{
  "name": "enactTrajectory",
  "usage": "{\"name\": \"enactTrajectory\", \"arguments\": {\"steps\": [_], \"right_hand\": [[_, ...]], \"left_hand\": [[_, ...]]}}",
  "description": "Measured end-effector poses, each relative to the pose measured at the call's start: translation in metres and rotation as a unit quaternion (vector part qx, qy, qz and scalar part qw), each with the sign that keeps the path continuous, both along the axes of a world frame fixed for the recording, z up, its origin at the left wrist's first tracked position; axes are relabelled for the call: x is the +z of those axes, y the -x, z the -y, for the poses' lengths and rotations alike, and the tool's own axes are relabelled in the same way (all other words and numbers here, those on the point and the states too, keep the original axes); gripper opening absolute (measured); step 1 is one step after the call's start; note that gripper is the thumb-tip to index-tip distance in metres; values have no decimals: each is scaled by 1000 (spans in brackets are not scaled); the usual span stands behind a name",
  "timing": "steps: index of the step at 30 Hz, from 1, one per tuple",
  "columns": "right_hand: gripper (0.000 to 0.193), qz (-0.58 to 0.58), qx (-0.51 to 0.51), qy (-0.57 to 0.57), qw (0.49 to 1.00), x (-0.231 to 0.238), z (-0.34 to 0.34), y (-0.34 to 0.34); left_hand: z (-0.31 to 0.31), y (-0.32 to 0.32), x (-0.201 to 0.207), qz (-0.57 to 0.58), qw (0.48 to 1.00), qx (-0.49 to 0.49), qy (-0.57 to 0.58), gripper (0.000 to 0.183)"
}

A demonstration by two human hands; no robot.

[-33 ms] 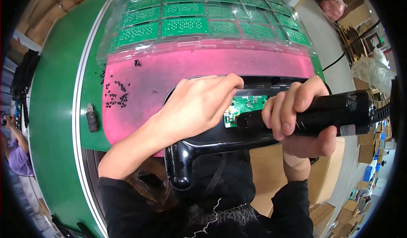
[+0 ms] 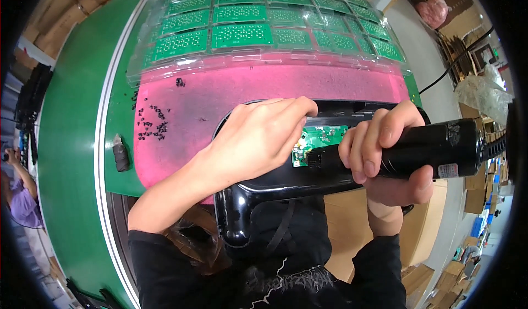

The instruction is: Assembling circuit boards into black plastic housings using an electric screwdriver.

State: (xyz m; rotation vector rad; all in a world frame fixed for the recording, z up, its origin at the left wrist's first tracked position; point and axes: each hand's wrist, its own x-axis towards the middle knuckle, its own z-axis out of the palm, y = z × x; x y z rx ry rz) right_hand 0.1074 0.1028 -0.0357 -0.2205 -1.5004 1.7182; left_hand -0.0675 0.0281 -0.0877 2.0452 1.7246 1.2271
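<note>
A black plastic housing (image 2: pixel 286 183) lies at the near edge of the pink mat, with a green circuit board (image 2: pixel 324 135) set inside it. My left hand (image 2: pixel 258 130) is closed over the housing's left part, fingers together and bent beside the board; its palm side and some fingertips are hidden. My right hand (image 2: pixel 379 149) wraps round a black electric screwdriver (image 2: pixel 434 146), held nearly level from the right. The driver's dark nose (image 2: pixel 316 158) is at the lower left part of the board; its very tip and any screw under it cannot be made out.
Clear plastic trays of green circuit boards (image 2: pixel 242 35) stand beyond the pink mat (image 2: pixel 264 80). Small black parts (image 2: pixel 154 123) are scattered on the mat's left. A dark wrapped object (image 2: pixel 120 156) lies farther left. A cardboard box (image 2: pixel 423 221) stands below right. The driver's cord (image 2: pixel 493 148) runs right.
</note>
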Motion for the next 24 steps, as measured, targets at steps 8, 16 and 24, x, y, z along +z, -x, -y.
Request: {"name": "enactTrajectory", "arguments": {"steps": [8, 16, 24], "right_hand": [[58, 24, 120, -2, 992, 2, 5, 10], [60, 81, 128, 20, 988, 10, 9, 15], [51, -114, 39, -82, 989, 19, -3, 0]], "left_hand": [[2, 5, -8, 7, 999, -40, -13, 18], [6, 4, -11, 2, 999, -40, -10, 13], [6, 1, -1, -40, 994, -91, 52, 16]]}}
